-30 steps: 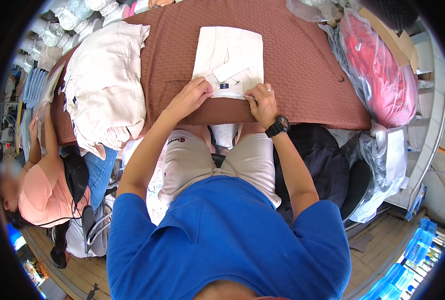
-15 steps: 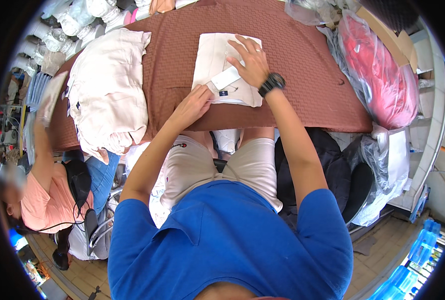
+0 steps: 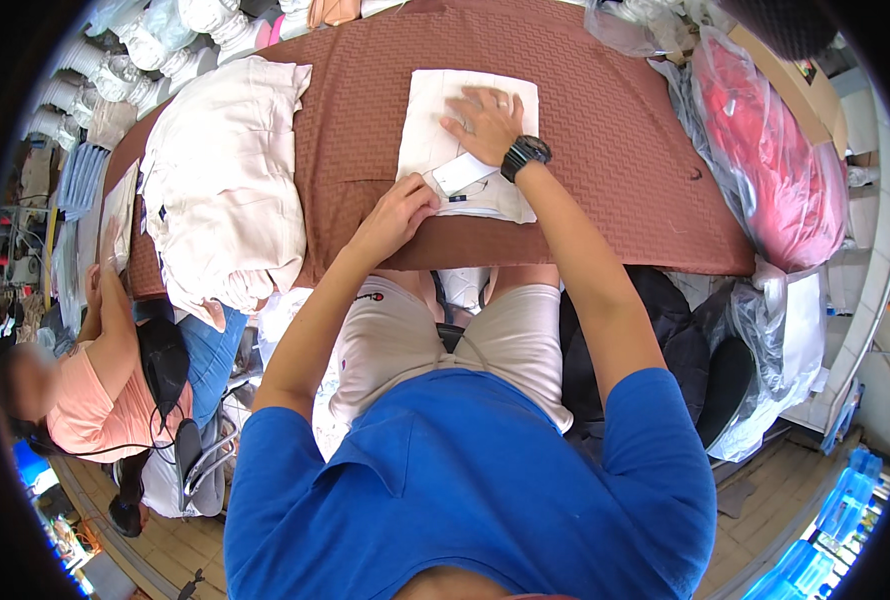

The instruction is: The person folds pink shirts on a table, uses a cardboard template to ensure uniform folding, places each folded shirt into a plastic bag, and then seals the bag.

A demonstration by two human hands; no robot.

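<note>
A beige folded garment (image 3: 422, 128) lies flat in front of me on a brown textured cloth (image 3: 605, 160). My right hand (image 3: 487, 124) rests open on its upper right part, palm down with the fingers spread. Near the wrist a white hang tag (image 3: 462, 173) lies on the garment, partly under the hand. A small dark label (image 3: 456, 198) shows close to the garment's near edge. My left hand (image 3: 402, 213) is closed at the near left corner, thumb and fingers pinching the garment's edge; the fingertips are partly hidden.
A tall pile of beige garments (image 3: 225, 190) stands on the left. To the right lies a clear plastic bag of red items (image 3: 755, 150) beside a cardboard box (image 3: 790, 85). A co-worker in a pink top (image 3: 105, 395) sits at far left, holding a light, flat piece (image 3: 120, 220).
My right hand has settled flatter on the garment, covering more of the tag's upper end. My left hand stays at the near left corner. The co-worker's arm has come down.
</note>
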